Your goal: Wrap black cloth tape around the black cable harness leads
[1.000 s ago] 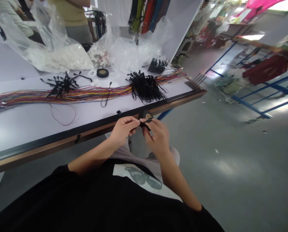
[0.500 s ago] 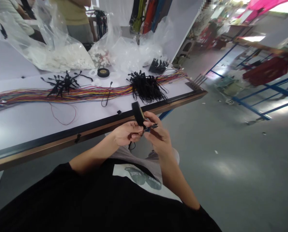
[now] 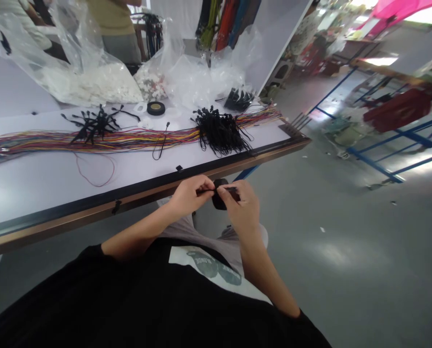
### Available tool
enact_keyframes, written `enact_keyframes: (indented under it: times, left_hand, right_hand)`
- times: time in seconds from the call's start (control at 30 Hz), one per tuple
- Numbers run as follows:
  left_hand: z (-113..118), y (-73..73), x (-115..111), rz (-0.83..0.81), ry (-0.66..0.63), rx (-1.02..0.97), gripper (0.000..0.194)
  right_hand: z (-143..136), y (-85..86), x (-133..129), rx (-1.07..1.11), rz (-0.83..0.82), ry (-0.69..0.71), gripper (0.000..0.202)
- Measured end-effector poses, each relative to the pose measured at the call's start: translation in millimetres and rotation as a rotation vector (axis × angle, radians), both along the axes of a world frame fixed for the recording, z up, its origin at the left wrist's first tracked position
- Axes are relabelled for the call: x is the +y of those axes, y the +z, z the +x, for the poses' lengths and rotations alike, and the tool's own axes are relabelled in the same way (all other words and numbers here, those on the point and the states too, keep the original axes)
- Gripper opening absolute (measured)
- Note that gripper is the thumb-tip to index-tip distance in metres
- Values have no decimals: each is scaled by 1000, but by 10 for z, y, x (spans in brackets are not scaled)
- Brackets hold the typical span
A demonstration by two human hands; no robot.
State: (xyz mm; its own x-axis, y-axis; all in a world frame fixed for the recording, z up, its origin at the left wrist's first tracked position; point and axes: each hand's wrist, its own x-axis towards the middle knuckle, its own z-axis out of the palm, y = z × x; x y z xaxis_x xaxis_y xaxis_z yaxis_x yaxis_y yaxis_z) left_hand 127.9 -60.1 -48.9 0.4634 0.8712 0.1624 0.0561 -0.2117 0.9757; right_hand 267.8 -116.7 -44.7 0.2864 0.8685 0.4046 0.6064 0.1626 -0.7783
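Note:
Just off the table's front edge, my left hand is closed in a pinch on a thin black cable. My right hand pinches the same cable, whose dark connector end shows by its fingers. Between the two hands hangs a roll of black tape, partly covered by the right fingers. Whether the tape strip sticks to the cable is too small to tell. On the table beyond lies a single looped black cable, with a dense pile of black cables to its right.
A long bundle of coloured wires runs along the table. More black cables lie on it at left. Behind are another tape roll and plastic bags of white parts. A person stands across the table.
The tape roll has swung down from above the fingers to hang between and below my hands. My right hand has turned over the cable, its fingers now closed tighter.

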Motion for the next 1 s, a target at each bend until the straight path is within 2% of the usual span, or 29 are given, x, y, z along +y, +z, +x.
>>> enact_keyframes:
  times: [0.13, 0.2, 0.27, 0.37, 0.47, 0.57, 0.67, 0.77, 0.83, 0.9, 0.93, 1.0]
  left_hand:
    - [74, -34, -79, 80, 133, 50, 11]
    - [99, -46, -104, 6, 149, -30, 9]
    - [102, -29, -107, -167, 147, -155, 16]
    - [68, 37, -64, -433, 24, -264, 22]
    - [35, 72, -2, -566, -194, -349, 33]
    - [36, 36, 6, -623, -219, -443, 48]
    - [5, 5, -44, -544, -141, -469, 54]
    - [-128, 51, -71, -329, -209, -398, 61]
    - [-227, 97, -50, -182, -345, -292, 67]
    - [-272, 111, -18, -92, -409, -196, 56]
    - [-264, 100, -6, -67, -372, -164, 45]
    - [-201, 55, 1, -20, -182, -129, 23]
  right_hand:
    - [-68, -77, 17, 58, -40, 7, 10]
    - [-55, -117, 42, 15, 6, -13, 9]
    - [-23, -131, 63, -65, 82, -42, 9]
    - [1, -106, 70, -169, 172, 12, 8]
    - [-32, -64, 48, -177, 173, 117, 8]
    - [-70, -55, 35, -21, 91, 62, 8]
    - [-71, -90, 58, 272, -6, -18, 14]
    - [-39, -103, 80, 480, -63, 24, 17]
    - [-13, -62, 71, 425, -76, 65, 15]
    - [5, 14, 48, 244, -39, 100, 12]
    - [8, 56, 37, 142, 2, 118, 11]
    - [0, 124, 22, -15, 113, 142, 11]
